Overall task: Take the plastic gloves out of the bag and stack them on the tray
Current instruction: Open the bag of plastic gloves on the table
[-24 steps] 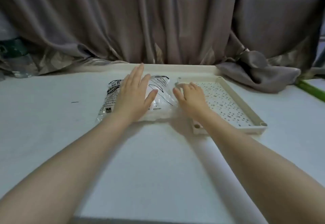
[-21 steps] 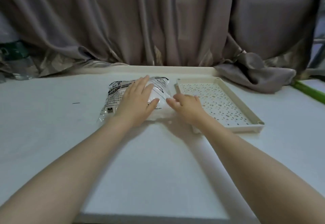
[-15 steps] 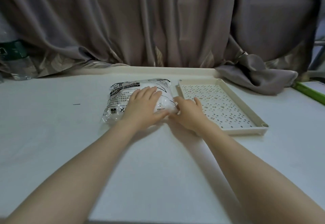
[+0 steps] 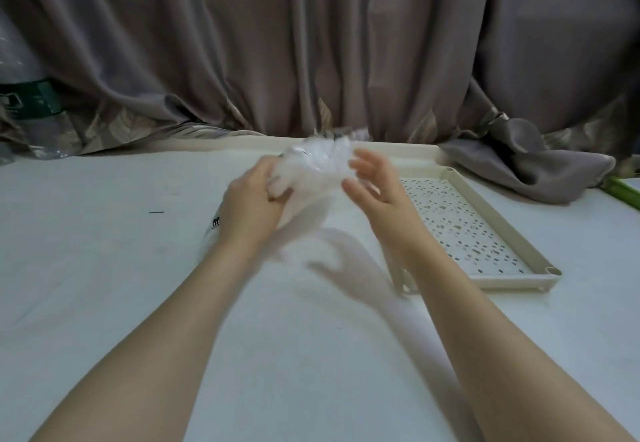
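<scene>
The clear plastic bag of gloves [image 4: 313, 171] is lifted off the white table and tilted up, blurred by motion. My left hand [image 4: 251, 204] grips its near left side, fingers curled round the plastic. My right hand [image 4: 375, 187] sits at the bag's right side with fingers spread and loosely bent; whether it touches the bag is unclear. The cream perforated tray [image 4: 495, 219] lies flat to the right, with nothing on it.
A grey curtain [image 4: 311, 43] hangs behind the table, with a bunched fold [image 4: 526, 161] lying past the tray's far corner. A plastic bottle with a green label [image 4: 27, 102] stands far left. A green edge [image 4: 621, 192] shows at far right.
The bag lay flat under both hands before; now it is raised off the table and tilted up. My left hand closed round it and my right hand came off the tray side.
</scene>
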The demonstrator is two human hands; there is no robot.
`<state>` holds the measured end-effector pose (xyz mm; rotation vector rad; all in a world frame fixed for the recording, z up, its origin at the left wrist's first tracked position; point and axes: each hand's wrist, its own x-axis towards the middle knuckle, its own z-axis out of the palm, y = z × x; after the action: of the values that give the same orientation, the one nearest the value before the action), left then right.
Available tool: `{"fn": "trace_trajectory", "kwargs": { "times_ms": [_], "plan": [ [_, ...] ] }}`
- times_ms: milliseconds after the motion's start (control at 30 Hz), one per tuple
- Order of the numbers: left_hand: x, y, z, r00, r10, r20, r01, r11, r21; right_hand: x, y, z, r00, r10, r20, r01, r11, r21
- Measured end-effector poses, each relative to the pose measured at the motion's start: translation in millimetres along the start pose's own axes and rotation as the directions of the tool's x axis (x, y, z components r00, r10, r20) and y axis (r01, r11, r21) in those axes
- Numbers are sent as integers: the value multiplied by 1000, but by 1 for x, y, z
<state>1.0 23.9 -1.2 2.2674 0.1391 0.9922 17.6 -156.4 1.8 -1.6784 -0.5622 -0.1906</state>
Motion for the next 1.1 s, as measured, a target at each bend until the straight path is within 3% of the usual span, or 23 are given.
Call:
{"fn": "trace_trajectory", "kwargs": {
  "times_ms": [33,100,167,233,300,367,433,500,567,600,667,733,800,867,933,1000,1033,1100],
  "plan": [
    [3,0,-6,993,-110,-43,101,979,-177,0,-1,-4,999,26,-39,-26,1000,-11],
    [6,7,-20,955,-296,-10,238,789,-566,0,1,-11,990,106,-94,-111,993,-50],
    [7,18,-31,939,-320,125,285,522,-804,0,5,-15,984,145,-103,-151,987,-51],
    [7,23,-37,932,-248,263,341,358,-869,-1,2,-13,984,148,-96,-146,989,25],
    [10,16,-37,891,-239,386,449,339,-827,0,-2,-12,986,140,-93,-133,988,81],
    [12,2,-32,808,-358,468,583,373,-722,-2,-9,-12,985,150,-88,-148,989,28],
    [10,-12,-23,707,-503,498,703,413,-579,-7,-11,-11,986,159,-44,-165,968,-191],
    [8,-21,-15,661,-600,451,749,571,-337,-10,-13,-5,975,223,14,-189,856,-480],
    [8,-23,-16,744,-559,366,624,777,-80,-14,-11,3,960,279,32,-177,690,-702],
    [9,-20,-19,797,-490,354,536,844,-39,-13,-9,5,955,293,34,-169,637,-753],
    [7,0,-27,890,-295,348,331,943,-47,-14,-11,7,938,337,79,-158,621,-768],
    [-3,24,-26,903,-74,423,106,993,-52,-17,-13,13,896,400,191,-132,653,-746],
    [-16,37,-14,869,77,489,-118,992,53,-23,-14,22,865,433,251,-125,673,-729],
    [-22,27,1,851,128,509,-277,933,228,-26,-13,26,918,356,173,-125,676,-727],
    [-25,13,11,847,114,519,-318,892,323,-26,-11,23,984,162,73,-34,576,-817],
    [-28,9,15,850,125,512,-340,872,352,-25,-13,18,991,-7,137,129,382,-915],
    [-29,10,16,849,133,511,-347,870,350,-25,-13,17,979,-18,201,197,316,-928],
    [-30,12,18,839,141,526,-355,874,333,-24,-9,19,951,35,307,284,296,-912]
  ]
}}
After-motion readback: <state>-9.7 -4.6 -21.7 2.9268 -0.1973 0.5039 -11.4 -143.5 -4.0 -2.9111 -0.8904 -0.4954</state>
